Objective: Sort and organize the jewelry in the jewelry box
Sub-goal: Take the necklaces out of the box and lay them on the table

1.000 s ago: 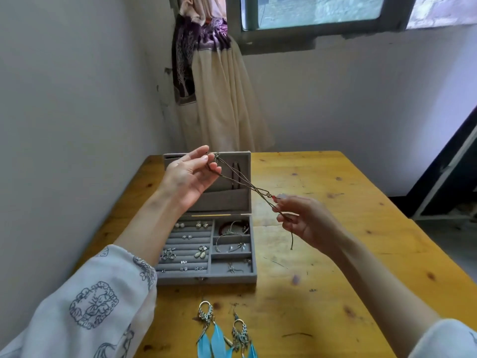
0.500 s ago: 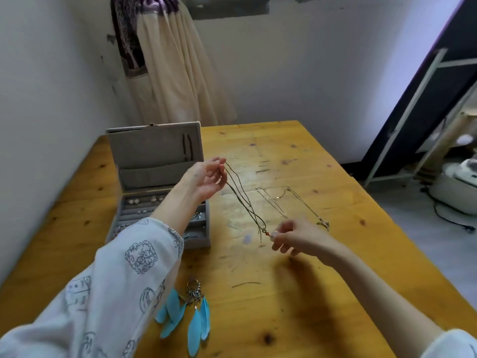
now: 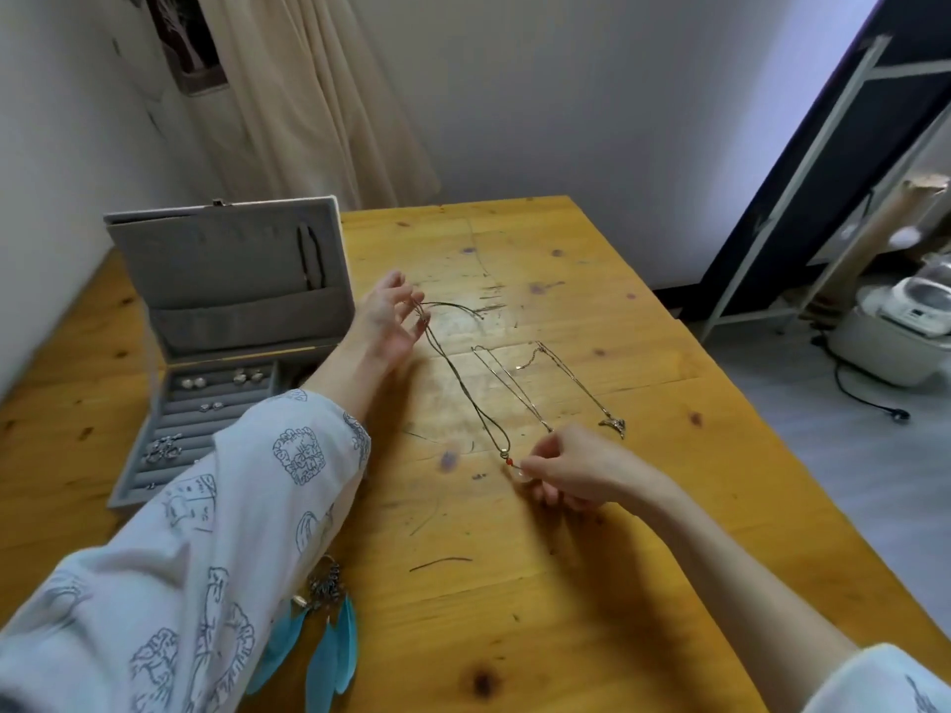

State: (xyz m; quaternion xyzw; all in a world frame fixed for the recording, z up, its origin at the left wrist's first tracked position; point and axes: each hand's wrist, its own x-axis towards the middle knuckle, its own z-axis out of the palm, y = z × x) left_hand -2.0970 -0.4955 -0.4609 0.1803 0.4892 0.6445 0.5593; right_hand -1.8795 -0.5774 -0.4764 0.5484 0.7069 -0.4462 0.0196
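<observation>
table: yellow knotty-pine wooden table (image 3: 592,584) filled most of the view, scratched and stained.
sleeve: white printed fabric sleeve (image 3: 195,548) covered the left forearm, crossing in front of the box.
box: grey felt-lined jewelry box (image 3: 226,301) stood open left of and just behind the left-hand grip, lid upright; its tray rows held small silver earrings and rings (image 3: 163,447).
left hand: left hand (image 3: 386,321) was raised just over the table, fingertips pinching the upper loop end of the cord.
right hand: right hand (image 3: 576,468) was curled, thumb and forefinger pinching the pendant end of the same cord, low over the table.
held necklace: thin dark cord necklace with small red bead and pale pendant (image 3: 463,388) ran stretched between the two grips, from the left fingers down to the right fingers; bead sat just beside the right fingertips.
other necklace: thin silver chain necklace with silver pendant (image 3: 576,383) lay flat on the table just right of the stretched cord, its pendant end near the right hand, not held.
earrings: turquoise feather dangle earrings with silver hoops (image 3: 329,645) lay at the near table edge, well below the left grip, partly under the sleeve.
</observation>
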